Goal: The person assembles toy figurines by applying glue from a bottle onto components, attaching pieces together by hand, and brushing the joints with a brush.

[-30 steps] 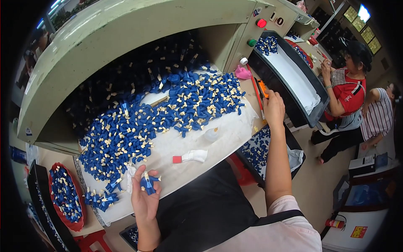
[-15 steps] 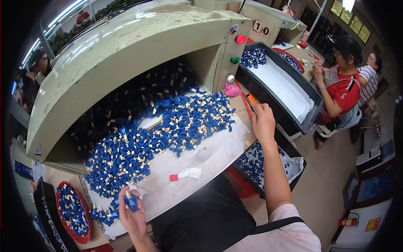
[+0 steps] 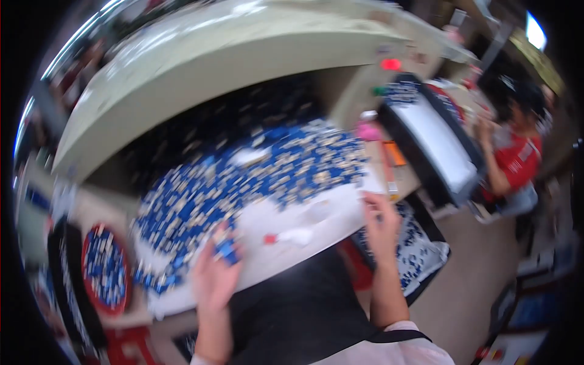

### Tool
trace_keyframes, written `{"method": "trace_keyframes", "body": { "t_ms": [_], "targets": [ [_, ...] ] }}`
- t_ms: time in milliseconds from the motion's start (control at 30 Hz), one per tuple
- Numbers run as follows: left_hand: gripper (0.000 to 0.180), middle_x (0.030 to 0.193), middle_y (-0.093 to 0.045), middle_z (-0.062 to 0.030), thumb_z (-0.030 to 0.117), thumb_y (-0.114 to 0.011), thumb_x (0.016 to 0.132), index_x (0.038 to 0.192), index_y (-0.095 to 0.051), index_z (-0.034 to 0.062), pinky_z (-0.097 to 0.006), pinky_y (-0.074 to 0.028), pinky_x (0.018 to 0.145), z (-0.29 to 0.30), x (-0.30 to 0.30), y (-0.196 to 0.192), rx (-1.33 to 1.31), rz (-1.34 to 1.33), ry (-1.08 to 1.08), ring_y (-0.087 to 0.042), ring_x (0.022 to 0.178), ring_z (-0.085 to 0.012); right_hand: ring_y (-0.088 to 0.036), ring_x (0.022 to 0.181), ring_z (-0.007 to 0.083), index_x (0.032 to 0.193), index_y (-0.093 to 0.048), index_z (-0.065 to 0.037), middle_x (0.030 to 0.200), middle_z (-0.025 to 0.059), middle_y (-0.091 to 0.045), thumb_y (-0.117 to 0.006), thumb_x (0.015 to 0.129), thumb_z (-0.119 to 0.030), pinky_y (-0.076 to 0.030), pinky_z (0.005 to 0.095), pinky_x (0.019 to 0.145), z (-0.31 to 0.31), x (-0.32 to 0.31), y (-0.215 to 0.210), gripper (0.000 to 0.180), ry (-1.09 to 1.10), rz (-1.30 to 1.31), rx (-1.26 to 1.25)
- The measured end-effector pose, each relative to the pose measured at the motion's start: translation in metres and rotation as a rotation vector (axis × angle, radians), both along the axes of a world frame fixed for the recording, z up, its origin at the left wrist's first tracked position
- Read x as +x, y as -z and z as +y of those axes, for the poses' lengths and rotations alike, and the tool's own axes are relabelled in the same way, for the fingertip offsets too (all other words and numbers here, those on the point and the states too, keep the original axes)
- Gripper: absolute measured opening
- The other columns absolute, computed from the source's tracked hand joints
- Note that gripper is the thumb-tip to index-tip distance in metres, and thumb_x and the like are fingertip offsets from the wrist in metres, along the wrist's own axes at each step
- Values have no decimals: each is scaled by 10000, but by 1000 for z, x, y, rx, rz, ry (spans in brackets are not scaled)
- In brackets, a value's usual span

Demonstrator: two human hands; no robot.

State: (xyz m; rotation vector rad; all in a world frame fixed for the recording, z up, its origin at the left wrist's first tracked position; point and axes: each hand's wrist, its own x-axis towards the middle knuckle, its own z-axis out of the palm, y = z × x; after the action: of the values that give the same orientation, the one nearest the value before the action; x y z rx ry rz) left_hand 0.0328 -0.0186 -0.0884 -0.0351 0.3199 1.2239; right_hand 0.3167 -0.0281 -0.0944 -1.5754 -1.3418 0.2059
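Observation:
The view is smeared by motion. My left hand (image 3: 214, 281) is closed around at least one small blue-and-cream piece (image 3: 227, 250), above the front of a white work surface (image 3: 337, 205). My right hand (image 3: 383, 234) is raised at that surface's right end with its fingers bent; blur hides whether anything is between them. Beyond both hands spreads a heap of small blue-and-cream pieces (image 3: 280, 155), running back under a pale machine hood (image 3: 213, 58). Between the hands lies a white strip (image 3: 297, 236) with a red end.
A red oval basket (image 3: 126, 274) of similar pieces stands at left, beside a long black bin (image 3: 67, 286). To the right are a white-lined black tray (image 3: 432, 137), another black tray (image 3: 439, 250), a pink object (image 3: 368, 131) and an orange item (image 3: 396, 153). A person in red (image 3: 517, 161) sits beyond.
My right hand has come down from beside the orange item to the surface's right end. My left hand, still holding a blue piece, has moved up and right. The whole view has shifted.

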Motion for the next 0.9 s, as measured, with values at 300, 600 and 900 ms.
{"method": "trace_keyframes", "body": {
  "t_ms": [300,600,900],
  "targets": [
    [340,1105,-444,-153,188,-408,875,1154,-363,0,-351,-338,945,-3,27,5,-27,24,125,-457,1016,-251,-519,769,251,874,-583,-28,861,92,-540,-683,583,-6,-419,306,658,-18,-95,-19,308,-506,-29,132],
    [238,953,-532,-75,242,-399,885,989,-452,34,-281,-449,799,-14,32,14,-191,-75,184,-533,880,-138,-500,755,257,833,-580,-34,829,93,-539,-664,603,-3,-408,317,647,-3,-122,-5,247,-491,-118,141],
    [343,1082,-497,-110,214,-411,877,1160,-388,22,-314,-423,853,-8,30,20,70,23,178,-513,985,-207,-511,742,233,816,-603,-46,821,63,-540,-654,563,31,-411,308,638,-9,-123,-1,270,-548,-212,260]
  ]
}}
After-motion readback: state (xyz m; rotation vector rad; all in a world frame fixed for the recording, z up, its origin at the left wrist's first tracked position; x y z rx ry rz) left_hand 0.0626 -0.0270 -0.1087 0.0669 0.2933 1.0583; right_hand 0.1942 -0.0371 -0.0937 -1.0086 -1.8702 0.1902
